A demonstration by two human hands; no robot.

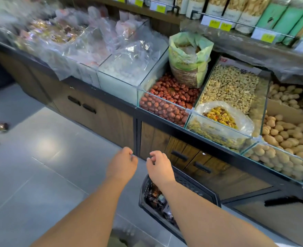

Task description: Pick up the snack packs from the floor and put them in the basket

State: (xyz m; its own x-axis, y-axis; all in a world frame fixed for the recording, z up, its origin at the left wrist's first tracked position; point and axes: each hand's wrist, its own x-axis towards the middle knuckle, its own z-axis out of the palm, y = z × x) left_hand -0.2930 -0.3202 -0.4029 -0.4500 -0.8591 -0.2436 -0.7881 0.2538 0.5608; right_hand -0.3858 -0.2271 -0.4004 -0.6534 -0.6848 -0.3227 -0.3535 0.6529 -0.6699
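Two empty hands: left hand [122, 164] and right hand [158, 166], fingers loosely curled, free to grab. Some packs [156, 196] safe in basket [142, 190]; floor packs [0, 126] far off, waiting.

A single wide-angle view looks from the person's head, forward and steeply down. Both forearms enter from the bottom edge, with the left hand [122, 164] and right hand [158, 166] close below the lens at lower centre. The display counter [100, 97] runs tilted from upper left to lower right, and the floor [40, 175] fills the lower left.
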